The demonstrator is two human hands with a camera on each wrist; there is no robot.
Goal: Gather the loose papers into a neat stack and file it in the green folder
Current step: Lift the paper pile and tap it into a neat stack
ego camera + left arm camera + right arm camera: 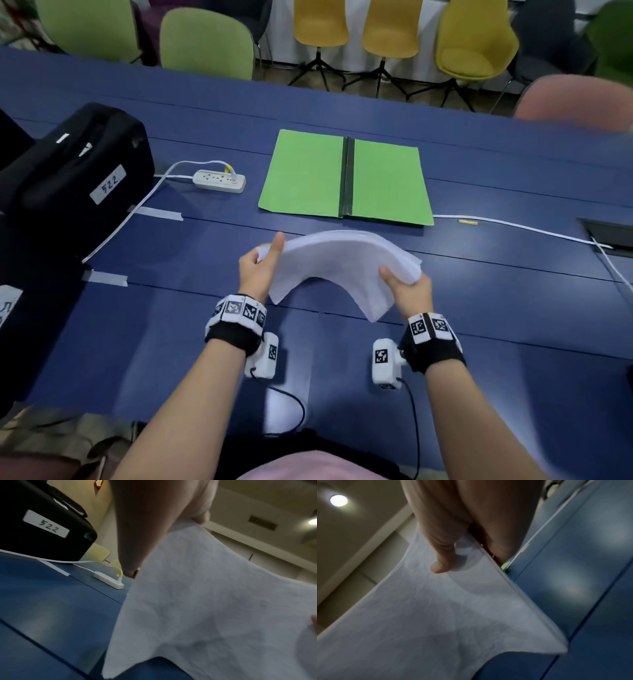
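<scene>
Holding a bowed stack of white papers [337,270] above the blue counter [479,335], I grip its left end with my left hand [257,270], thumb on top, and its right end with my right hand [409,291]. Beyond it, the open green cardboard folder [308,171] lies flat.

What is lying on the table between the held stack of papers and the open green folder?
Nothing: in the head view only bare blue table separates the paper stack from the green folder.
</scene>
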